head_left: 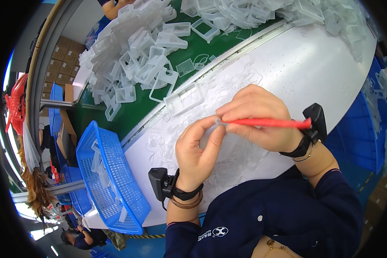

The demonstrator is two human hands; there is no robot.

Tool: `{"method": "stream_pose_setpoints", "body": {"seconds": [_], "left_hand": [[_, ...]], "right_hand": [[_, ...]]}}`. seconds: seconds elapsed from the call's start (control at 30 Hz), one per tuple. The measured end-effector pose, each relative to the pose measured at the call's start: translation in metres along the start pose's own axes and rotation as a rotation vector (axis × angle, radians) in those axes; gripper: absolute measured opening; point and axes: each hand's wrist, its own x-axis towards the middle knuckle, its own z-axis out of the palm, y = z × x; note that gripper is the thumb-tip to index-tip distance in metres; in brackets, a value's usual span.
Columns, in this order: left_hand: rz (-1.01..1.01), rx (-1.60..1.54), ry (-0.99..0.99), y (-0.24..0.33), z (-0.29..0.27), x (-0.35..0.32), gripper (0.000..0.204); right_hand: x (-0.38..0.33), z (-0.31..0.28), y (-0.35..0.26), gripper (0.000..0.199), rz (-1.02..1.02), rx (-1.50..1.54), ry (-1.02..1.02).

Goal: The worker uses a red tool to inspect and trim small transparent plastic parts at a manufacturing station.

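Note:
My left hand (pixel 198 150) pinches a small translucent plastic piece (pixel 208 136) between thumb and fingers, and much of the piece is hidden. Closed around a slim red-handled tool (pixel 273 123), my right hand (pixel 260 114) brings the tool's tip up against that piece. The tip itself is too small and covered to make out. Both hands meet over the white tabletop (pixel 305 69), above a scatter of clear plastic scraps (pixel 241 157). Just beyond my left hand lies a clear rectangular plastic frame (pixel 185 99).
A heap of translucent plastic frames (pixel 137 56) covers part of the green belt (pixel 131 114), behind a metal rail. More plastic parts (pixel 331 17) are piled at the far right. A blue basket (pixel 131 195) holding a few parts stands left; a blue bin (pixel 352 133) stands right. Another person's arm (pixel 112 9) shows at the top.

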Motion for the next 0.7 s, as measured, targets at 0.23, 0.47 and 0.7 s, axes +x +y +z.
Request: {"method": "stream_pose_setpoints", "body": {"seconds": [0.23,0.47,0.7], "left_hand": [[0.011,0.033,0.032,0.0,-0.001,-0.001,0.019],[-0.068,-0.143,-0.054,0.012,-0.006,-0.002,0.022],[-0.087,-0.685,0.015,0.01,-0.012,0.01,0.03]], "right_hand": [[-0.005,0.008,0.002,0.025,-0.356,-0.362,-0.006],[-0.002,-0.006,0.016,0.015,-0.041,-0.329,0.141],[0.001,-0.019,0.017,0.018,0.716,0.877,0.004]]}}
